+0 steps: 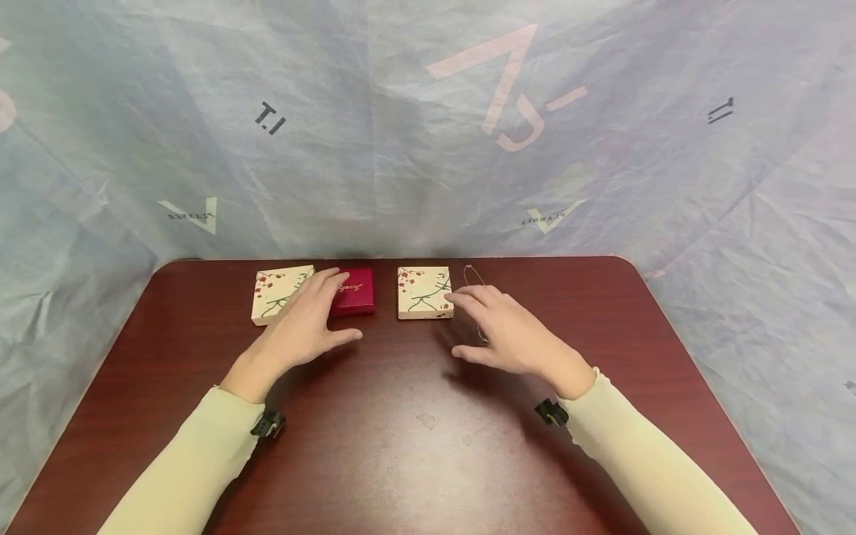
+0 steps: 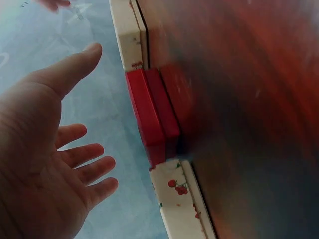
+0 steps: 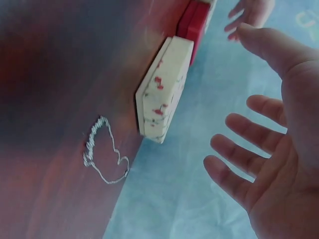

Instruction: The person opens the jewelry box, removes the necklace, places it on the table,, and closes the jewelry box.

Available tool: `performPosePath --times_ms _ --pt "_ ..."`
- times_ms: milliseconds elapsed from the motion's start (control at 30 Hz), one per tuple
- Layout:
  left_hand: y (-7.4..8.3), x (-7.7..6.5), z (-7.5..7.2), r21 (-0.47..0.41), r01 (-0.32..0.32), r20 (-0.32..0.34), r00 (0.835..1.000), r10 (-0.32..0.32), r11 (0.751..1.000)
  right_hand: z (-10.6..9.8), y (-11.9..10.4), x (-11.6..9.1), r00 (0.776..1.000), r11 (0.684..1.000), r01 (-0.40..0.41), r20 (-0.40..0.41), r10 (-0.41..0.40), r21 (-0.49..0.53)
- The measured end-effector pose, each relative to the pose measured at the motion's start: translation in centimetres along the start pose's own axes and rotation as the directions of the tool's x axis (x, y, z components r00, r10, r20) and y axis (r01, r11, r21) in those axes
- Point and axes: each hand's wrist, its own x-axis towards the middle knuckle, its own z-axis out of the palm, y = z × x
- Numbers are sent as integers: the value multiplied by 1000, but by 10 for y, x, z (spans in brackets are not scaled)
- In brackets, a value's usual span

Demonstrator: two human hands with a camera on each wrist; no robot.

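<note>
My left hand point(image 1: 301, 319), thumb spread and nothing in its grasp, hovers over the left cream box point(image 1: 270, 286) with red blossoms and the red box point(image 1: 354, 291) with gold lettering. Both boxes appear closed, and the hand hides part of each in the head view. To the right lies a second cream blossom box point(image 1: 421, 291). My right hand point(image 1: 511, 331) hangs in the air beside that box with its fingers apart and holds nothing. Below it a thin chain necklace point(image 3: 92, 142) lies on the table in a loose loop, partly covered by the hand in the head view.
The dark red-brown wooden table point(image 1: 401, 461) has rounded far corners. A grey-blue printed cloth point(image 1: 374, 134) hangs right behind its far edge and along both sides. All the boxes stand near that far edge.
</note>
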Motion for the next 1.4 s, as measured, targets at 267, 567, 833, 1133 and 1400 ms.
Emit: performPosePath --times_ms 267,567,833,1133,1400 --pt "-14 22 -3 63 -13 54 998 10 998 6 -23 -30 997 996 73 -9 -74 -43" --pt "-26 40 3 150 -21 144 990 -1 988 18 -33 -59 997 988 73 -17 -76 -140" --pt "-29 48 6 172 38 237 968 -78 984 21 -37 -74 997 987 62 -34 -67 -147" --pt "-29 52 6 173 32 212 975 -69 984 25 -39 -79 998 992 53 -31 -57 -119" --pt "-33 51 9 146 1 173 984 -26 989 27 -37 -77 998 993 53 -36 -57 -104"
